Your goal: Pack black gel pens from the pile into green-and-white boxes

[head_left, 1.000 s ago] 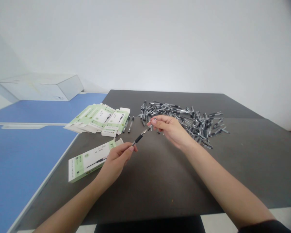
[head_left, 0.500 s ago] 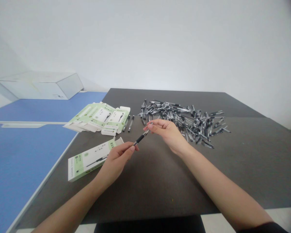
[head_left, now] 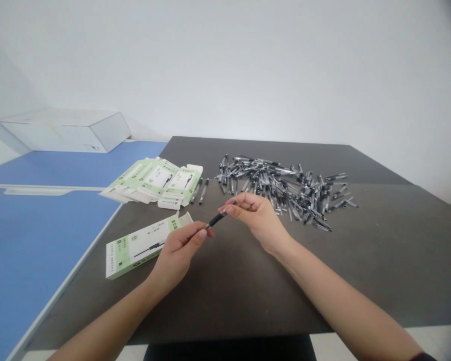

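A black pen (head_left: 217,218) is held between both my hands above the dark table (head_left: 248,281). My left hand (head_left: 180,248) pinches its lower end with closed fingers. My right hand (head_left: 253,213) grips the upper end with closed fingertips. Just left of my left hand lies a green-and-white pen box (head_left: 143,244) with its end flap open. Behind my right hand spreads a large heap of black pens (head_left: 285,185).
A fan of several green-and-white boxes (head_left: 154,181) lies at the back left, with two loose pens (head_left: 200,190) beside it. A blue table (head_left: 33,220) adjoins on the left, carrying a white carton (head_left: 65,129). A white wall stands behind.
Both hands have drawn the pen nearer to me and a little lower, away from the heap. My right hand slid closer to my left along the pen.
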A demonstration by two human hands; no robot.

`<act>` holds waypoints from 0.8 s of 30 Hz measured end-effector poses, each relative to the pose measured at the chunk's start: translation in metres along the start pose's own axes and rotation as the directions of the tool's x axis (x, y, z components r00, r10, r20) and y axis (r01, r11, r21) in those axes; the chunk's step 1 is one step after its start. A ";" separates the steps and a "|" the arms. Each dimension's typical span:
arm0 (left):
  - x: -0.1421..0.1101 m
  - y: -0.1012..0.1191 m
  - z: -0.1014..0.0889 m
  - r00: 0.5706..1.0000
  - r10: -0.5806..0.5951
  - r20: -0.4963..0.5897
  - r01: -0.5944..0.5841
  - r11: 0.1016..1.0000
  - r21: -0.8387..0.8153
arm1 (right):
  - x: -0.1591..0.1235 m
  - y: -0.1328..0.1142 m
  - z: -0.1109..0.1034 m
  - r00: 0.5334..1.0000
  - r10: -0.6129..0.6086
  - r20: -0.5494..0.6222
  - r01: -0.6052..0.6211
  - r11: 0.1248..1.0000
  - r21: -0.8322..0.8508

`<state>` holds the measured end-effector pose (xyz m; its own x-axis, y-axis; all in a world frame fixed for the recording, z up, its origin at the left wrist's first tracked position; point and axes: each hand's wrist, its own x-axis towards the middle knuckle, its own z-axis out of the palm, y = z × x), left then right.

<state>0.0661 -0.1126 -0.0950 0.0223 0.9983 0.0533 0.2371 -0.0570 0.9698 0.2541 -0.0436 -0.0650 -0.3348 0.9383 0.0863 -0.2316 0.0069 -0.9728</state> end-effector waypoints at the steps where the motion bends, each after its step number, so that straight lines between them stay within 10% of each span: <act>1: -0.001 0.000 0.001 1.000 0.007 0.000 -0.007 1.000 -0.003 | -0.002 -0.001 0.002 1.000 -0.013 -0.008 0.013 1.000 0.003; 9: 0.001 0.016 0.003 0.983 0.085 0.163 -0.122 0.965 0.233 | -0.008 -0.010 0.000 0.994 -0.099 -0.043 0.094 0.990 -0.108; 14: 0.010 0.011 -0.042 0.963 0.266 -0.029 -0.135 0.577 0.805 | -0.003 -0.033 -0.028 0.934 -0.296 -0.200 0.270 0.952 -0.146; 18: 0.010 -0.016 -0.082 0.990 0.026 -0.136 0.121 0.308 0.944 | 0.001 -0.037 -0.035 0.937 -0.302 -0.177 0.270 0.945 -0.185; 24: -0.005 -0.025 -0.083 0.989 -0.143 0.025 0.020 0.305 0.952 | 0.006 -0.022 -0.009 0.929 -0.350 -0.120 0.320 0.923 -0.216</act>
<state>-0.0209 -0.1154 -0.0993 0.0122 0.9957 -0.0915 0.9975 -0.0057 0.0704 0.2650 -0.0349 -0.0449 -0.1201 0.9109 0.3948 -0.1234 0.3810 -0.9163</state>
